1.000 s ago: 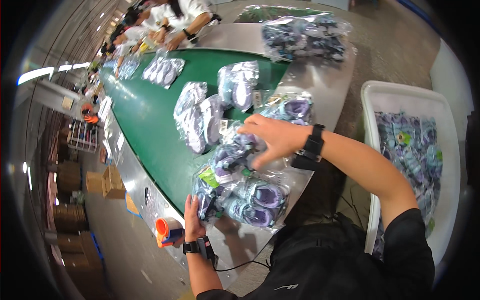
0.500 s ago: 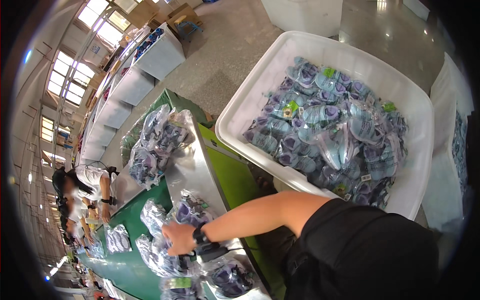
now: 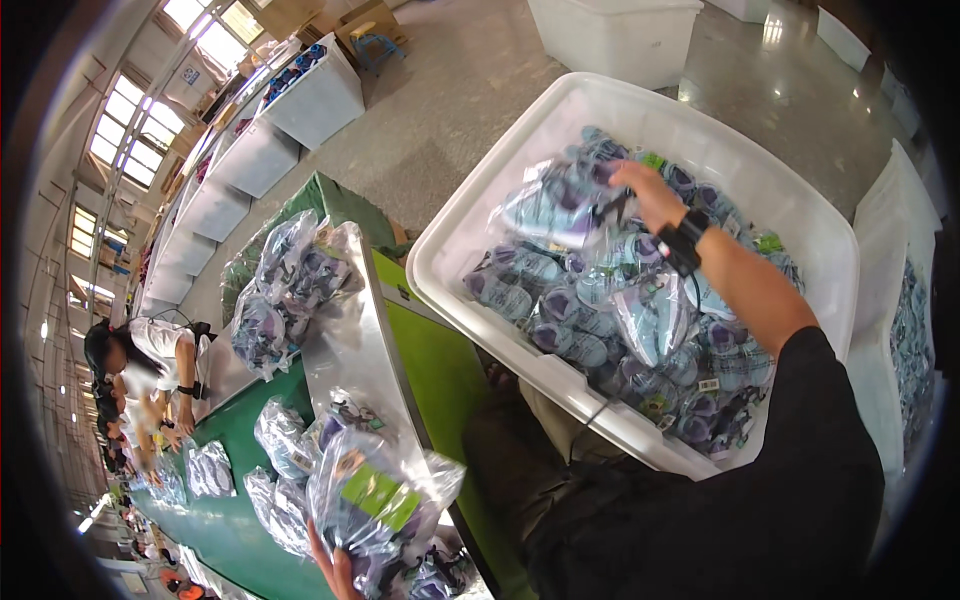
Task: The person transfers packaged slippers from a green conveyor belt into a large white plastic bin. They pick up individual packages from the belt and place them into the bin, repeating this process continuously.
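Note:
My right hand (image 3: 650,195) is closed on a clear bag of light blue and purple shoes (image 3: 555,208), held over the far left part of a large white plastic bin (image 3: 440,255). Many similar bagged shoes (image 3: 650,320) fill the bin beneath it. At the lower edge, my left hand (image 3: 338,572) grips another clear bag of shoes (image 3: 375,500) with a green label, raised over the bench. Its thumb and fingers show only in part. More bagged pairs (image 3: 280,510) lie beside it on the green work surface (image 3: 225,530).
A metal strip (image 3: 345,355) edges the bench, with a heap of bagged shoes (image 3: 290,290) at its far end. Co-workers (image 3: 165,370) stand along the left side. Another white bin (image 3: 615,40) stands beyond mine, and a further one (image 3: 890,300) is at the right.
My right hand has moved from the bench to above the bin, carrying a bag of shoes. My left hand has come into view with the green-labelled bag lifted.

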`<act>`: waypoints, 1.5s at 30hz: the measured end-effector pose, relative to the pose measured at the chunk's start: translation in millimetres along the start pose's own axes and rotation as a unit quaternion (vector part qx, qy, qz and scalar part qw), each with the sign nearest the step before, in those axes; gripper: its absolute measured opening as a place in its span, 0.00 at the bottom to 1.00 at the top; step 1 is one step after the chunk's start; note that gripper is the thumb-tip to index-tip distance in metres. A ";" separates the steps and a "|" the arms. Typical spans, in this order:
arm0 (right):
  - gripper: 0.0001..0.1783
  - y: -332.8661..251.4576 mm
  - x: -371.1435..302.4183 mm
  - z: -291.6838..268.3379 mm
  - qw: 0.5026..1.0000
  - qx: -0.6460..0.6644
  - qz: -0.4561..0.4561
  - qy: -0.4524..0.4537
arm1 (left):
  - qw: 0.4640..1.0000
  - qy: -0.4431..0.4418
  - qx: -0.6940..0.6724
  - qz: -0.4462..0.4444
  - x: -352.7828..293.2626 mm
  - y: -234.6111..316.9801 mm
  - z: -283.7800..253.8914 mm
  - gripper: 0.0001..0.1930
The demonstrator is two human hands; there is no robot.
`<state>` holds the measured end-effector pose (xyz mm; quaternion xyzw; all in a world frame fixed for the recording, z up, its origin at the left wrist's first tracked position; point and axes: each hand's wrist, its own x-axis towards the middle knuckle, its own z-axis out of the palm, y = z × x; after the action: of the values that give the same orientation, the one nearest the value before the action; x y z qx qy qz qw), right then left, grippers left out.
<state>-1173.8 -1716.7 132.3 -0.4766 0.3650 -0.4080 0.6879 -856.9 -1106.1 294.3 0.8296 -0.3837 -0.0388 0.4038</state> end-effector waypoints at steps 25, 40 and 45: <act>0.29 5.3 -98.2 128.6 0.938 0.117 0.234 -0.228 | 0.875 -0.300 -0.376 -0.062 130.4 120.5 241.4 0.43; 0.29 133.9 105.3 74.7 0.914 -0.378 -0.144 -0.030 | 0.985 0.118 0.065 -0.106 95.1 -115.2 -24.4 0.24; 0.22 44.6 11.9 285.9 0.905 -0.307 -0.143 -0.256 | 0.879 0.243 0.214 -0.349 75.6 -271.0 -102.2 0.44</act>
<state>-904.8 -1615.7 168.3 -0.7995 0.2115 -0.2335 0.5114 -601.5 -988.3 191.8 0.9592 0.0420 0.1086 0.2576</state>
